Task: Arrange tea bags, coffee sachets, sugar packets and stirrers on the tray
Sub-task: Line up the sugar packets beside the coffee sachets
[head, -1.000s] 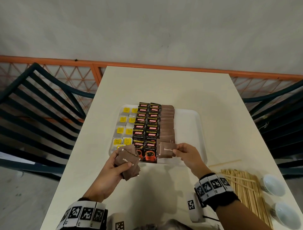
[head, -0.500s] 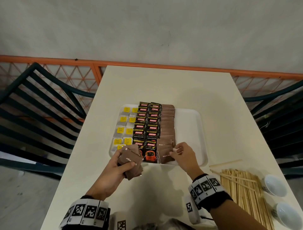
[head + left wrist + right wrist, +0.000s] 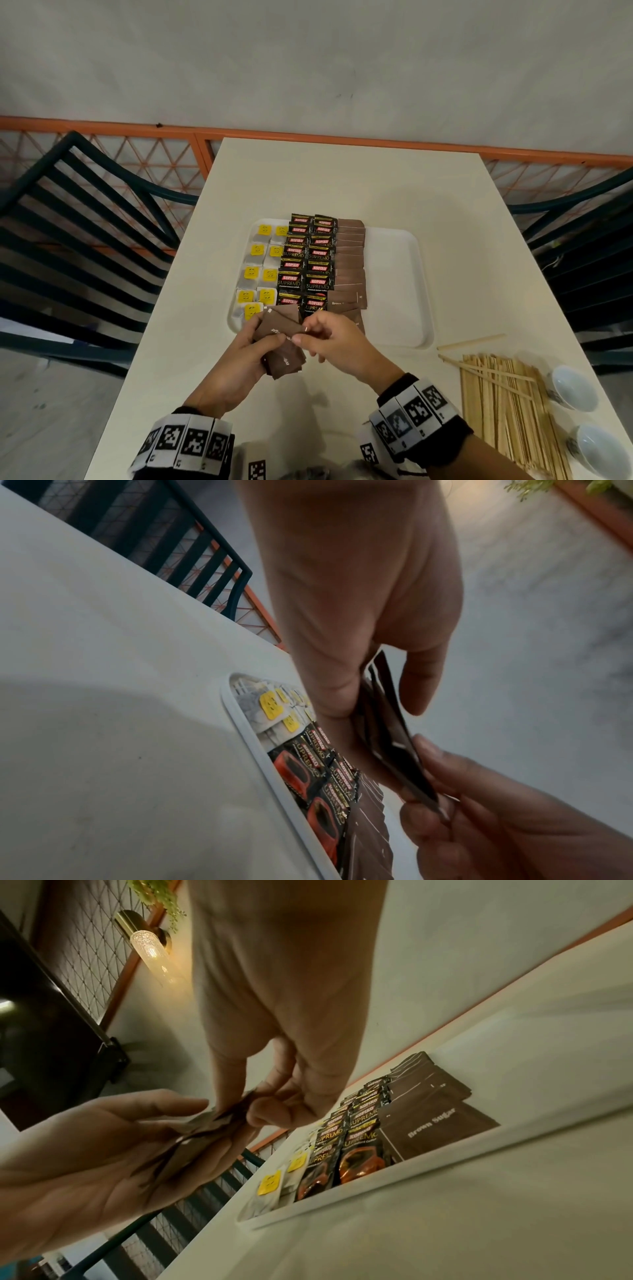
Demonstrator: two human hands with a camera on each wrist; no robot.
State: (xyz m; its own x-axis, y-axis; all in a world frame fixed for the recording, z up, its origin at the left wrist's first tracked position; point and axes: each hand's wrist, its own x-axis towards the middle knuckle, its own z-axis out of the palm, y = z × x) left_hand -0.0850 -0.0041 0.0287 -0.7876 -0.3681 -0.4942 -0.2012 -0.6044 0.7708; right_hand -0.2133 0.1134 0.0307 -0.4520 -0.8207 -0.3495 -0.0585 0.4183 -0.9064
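A white tray holds rows of tea bags with yellow tags on the left, black coffee sachets in the middle and a column of brown sugar packets beside them. My left hand grips a fanned stack of brown sugar packets above the tray's near edge. My right hand pinches the top packet of that stack by its corner. Wooden stirrers lie in a heap on the table at the right.
Two small white bowls stand at the table's right edge by the stirrers. One loose stirrer lies near the tray's near right corner. Dark slatted chairs flank the table, with an orange railing behind.
My right hand laid a brown sugar packet at the near end of the column on the tray, then came back left to the stack in my left hand and pinched another.
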